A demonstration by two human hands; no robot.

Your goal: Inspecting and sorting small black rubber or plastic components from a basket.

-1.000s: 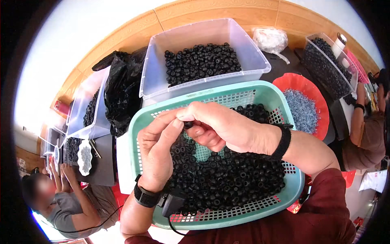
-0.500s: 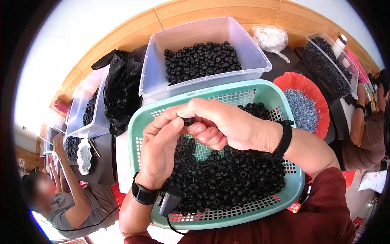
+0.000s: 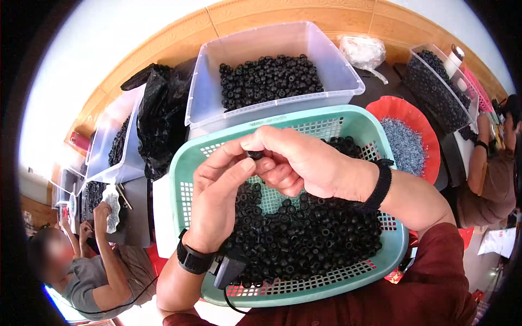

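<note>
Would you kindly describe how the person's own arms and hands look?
The left hand is ungloved, with a black wrist strap, a dark box beside it and a black cable. The right hand, also ungloved, has a black wristband. The sleeves are dark red and stop short of the wrists.

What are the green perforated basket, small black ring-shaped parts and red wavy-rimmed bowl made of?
Basket: likely moulded plastic, slightly glossy; regular cutouts, rounded rim.
Black parts: rubber or plastic, can't tell; satin highlights.
Red bowl: probably plastic, smooth; uniform colour.
</note>
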